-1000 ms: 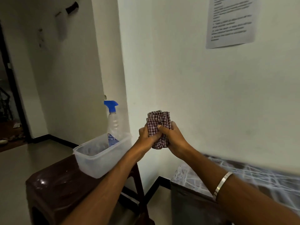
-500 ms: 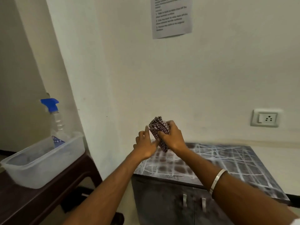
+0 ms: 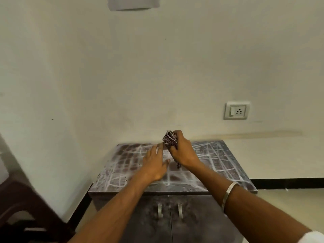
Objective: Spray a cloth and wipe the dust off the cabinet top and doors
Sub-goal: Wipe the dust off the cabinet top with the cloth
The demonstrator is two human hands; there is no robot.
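A low dark cabinet stands against the wall, its top point(image 3: 219, 160) streaked with white dust lines and its two doors point(image 3: 198, 216) fitted with metal handles. My right hand point(image 3: 184, 151) grips a bunched red-and-white checked cloth point(image 3: 169, 138) above the middle of the top. My left hand point(image 3: 155, 163) hovers just left of the cloth with fingers straight and spread, holding nothing. The spray bottle is out of view.
A dark wooden stool point(image 3: 19, 207) stands at the lower left, beside the cabinet. A wall socket point(image 3: 236, 111) sits above the cabinet's right end. The bottom edge of a paper notice point(image 3: 133, 4) hangs high on the wall.
The view has swung right from the stool to face the cabinet. My left hand has let go of the cloth and opened; both hands have come down over the cabinet top.
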